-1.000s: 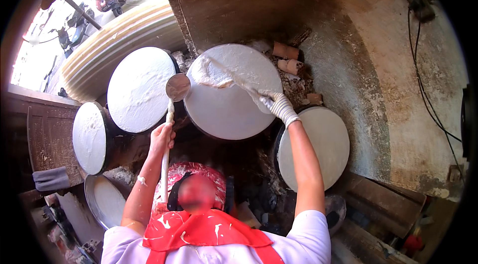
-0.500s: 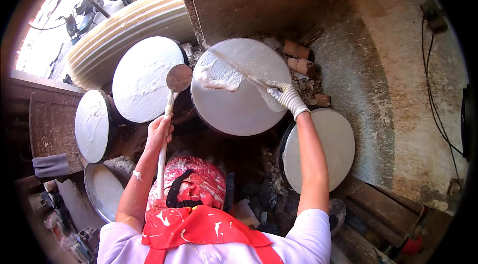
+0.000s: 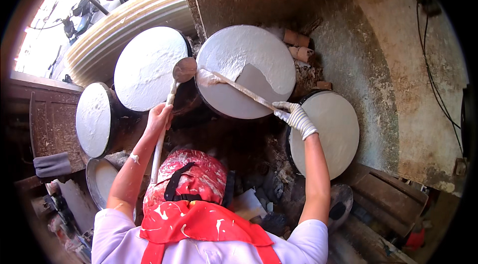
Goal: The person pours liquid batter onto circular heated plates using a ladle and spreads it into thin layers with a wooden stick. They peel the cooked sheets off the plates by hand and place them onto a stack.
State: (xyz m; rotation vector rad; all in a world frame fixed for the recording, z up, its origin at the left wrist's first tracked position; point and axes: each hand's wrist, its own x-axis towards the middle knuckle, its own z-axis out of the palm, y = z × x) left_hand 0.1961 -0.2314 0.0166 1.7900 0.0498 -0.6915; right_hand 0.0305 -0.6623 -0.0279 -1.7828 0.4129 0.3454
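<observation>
My left hand (image 3: pixel 159 117) grips the long pale handle of a metal ladle (image 3: pixel 184 69), whose bowl sits between two round plates. My right hand (image 3: pixel 295 115), in a white knit glove, holds a thin flat stick (image 3: pixel 239 90) laid across the middle round plate (image 3: pixel 259 100). A thin white sheet (image 3: pixel 244 52) covers the upper part of that plate, and one edge of it hangs on the stick's far end. The lower part of the plate shows bare grey. Below the hands is a head wrapped in a red and white cloth (image 3: pixel 191 177).
Further round white-coated plates stand around: one at upper left (image 3: pixel 149 67), one at far left (image 3: pixel 93 119), one at right (image 3: pixel 323 132). A bowl of white liquid (image 3: pixel 102 182) sits at lower left. A rough plastered wall (image 3: pixel 388 65) rises behind, with wooden planks (image 3: pixel 383 199) at lower right.
My right hand has drawn the stick down and leftward across the middle plate, and the white sheet now lies spread over its upper part. The ladle has stayed by the plate's left edge.
</observation>
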